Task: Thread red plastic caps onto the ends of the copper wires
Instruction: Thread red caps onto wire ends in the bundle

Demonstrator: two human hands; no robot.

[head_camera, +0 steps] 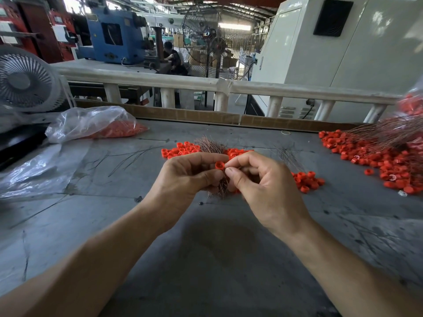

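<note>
Red cap (220, 165) — pinched (open end up) between both hands' fingertips.

A single wide-angle head-worn view looks forward and down from close above the scuffed grey metal worktable (215, 259), with both bare forearms reaching in from the bottom edge. Beyond the worktable's far edge, the white railing (183, 82) and factory hall recede.

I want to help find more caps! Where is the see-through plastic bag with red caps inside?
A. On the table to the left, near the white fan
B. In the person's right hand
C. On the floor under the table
A: the clear bag of red caps lies on the table at the left, beside the white fan.
</note>
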